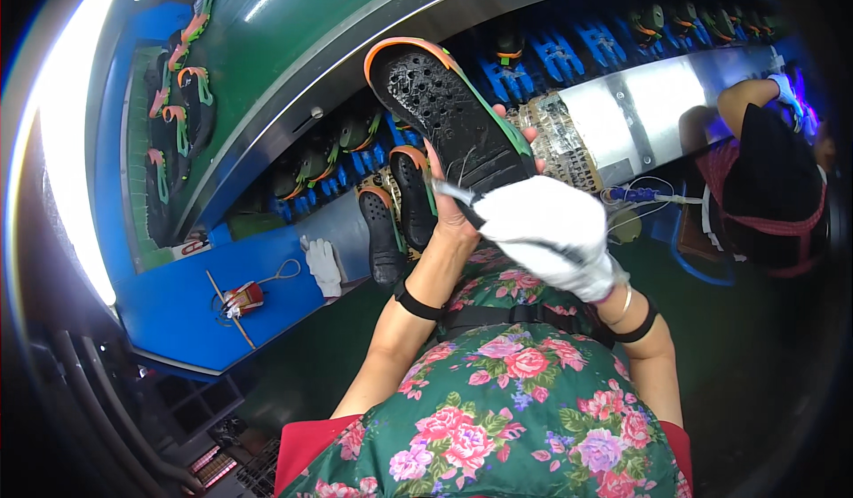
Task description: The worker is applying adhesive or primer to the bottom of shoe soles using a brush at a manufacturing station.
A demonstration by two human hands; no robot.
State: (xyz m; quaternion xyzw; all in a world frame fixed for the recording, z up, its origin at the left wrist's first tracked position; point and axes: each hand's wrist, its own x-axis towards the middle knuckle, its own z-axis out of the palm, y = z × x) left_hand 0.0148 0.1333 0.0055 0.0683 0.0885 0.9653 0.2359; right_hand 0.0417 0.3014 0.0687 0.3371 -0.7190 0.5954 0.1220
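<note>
My bare left hand (pixel 455 218) grips a black shoe sole (pixel 426 94) from beneath, thumb along its left edge and fingertips showing at its right. The sole is full of small holes, with a rim that runs from orange to green, and looks wet or glossy in patches. My right hand (pixel 546 223), in a white glove, is closed round a slim tool (pixel 455 192) with a dark handle and a pale flat tip. Motion blurs it, so its exact kind is unclear. The tip is over the sole's lower left edge, by my left thumb; I cannot tell whether it touches.
Two similar soles (pixel 380 231) rest just left of my forearm. More soles (pixel 188 98) lie on the green surface at left. A blue table (pixel 195 307) bears a white glove (pixel 322 265) and a red container (pixel 242 301). Ahead runs a line with blue holders (pixel 560 54). A co-worker (pixel 769 178) is at right.
</note>
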